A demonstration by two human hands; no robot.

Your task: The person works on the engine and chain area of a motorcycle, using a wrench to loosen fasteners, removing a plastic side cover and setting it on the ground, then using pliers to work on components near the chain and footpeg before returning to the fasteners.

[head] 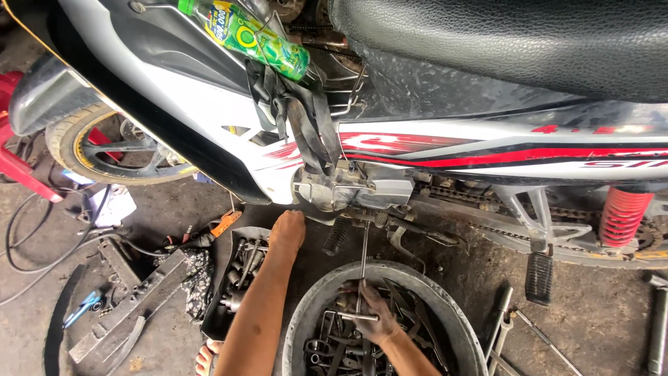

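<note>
A white and red motorcycle (445, 143) stands on its side stand across the view, with its grey engine (348, 188) low in the middle. My left hand (287, 230) reaches up under the engine's left end and touches it; its fingers are hidden. My right hand (374, 311) is closed around the crossbar of a T-handle wrench (363, 268). The wrench's thin shaft runs straight up to the underside of the engine. The right hand hovers over a round metal basin (306, 313) filled with several spanners and tools.
A black tray of sockets (235, 282) lies left of the basin, beside metal bars (132, 306) and cables. A green bottle (243, 31) is strapped in the front basket. The front wheel (104, 146), a footpeg (539, 278), a red shock spring (623, 212) and loose tools (501, 327) surround me.
</note>
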